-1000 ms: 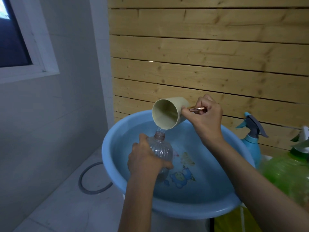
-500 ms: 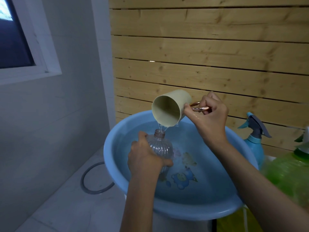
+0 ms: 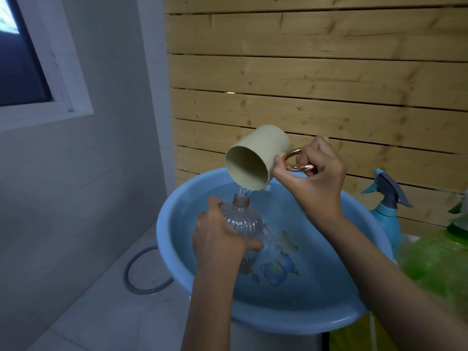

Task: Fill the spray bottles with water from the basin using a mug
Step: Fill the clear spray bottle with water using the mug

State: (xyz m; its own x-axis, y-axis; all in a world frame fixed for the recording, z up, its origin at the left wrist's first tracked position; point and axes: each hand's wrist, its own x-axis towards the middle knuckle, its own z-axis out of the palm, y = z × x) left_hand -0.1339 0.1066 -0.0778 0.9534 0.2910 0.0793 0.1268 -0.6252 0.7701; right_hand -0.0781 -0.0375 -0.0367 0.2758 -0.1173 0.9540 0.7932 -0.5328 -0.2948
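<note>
Mug raised slightly, right grip round its handle, left grip holding bottle beneath.

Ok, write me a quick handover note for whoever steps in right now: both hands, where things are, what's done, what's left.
Left hand: grips the clear bottle upright over the basin, top off.
Right hand: holds the mug by its handle, tipped so water runs into the bottle's neck.
The basin holds water. The blue spray bottle and the green bottle sit to its right.
Done: pour under way; the fill level is unclear.
Left: finish this bottle, then see to the other two, whose levels cannot be told.
</note>
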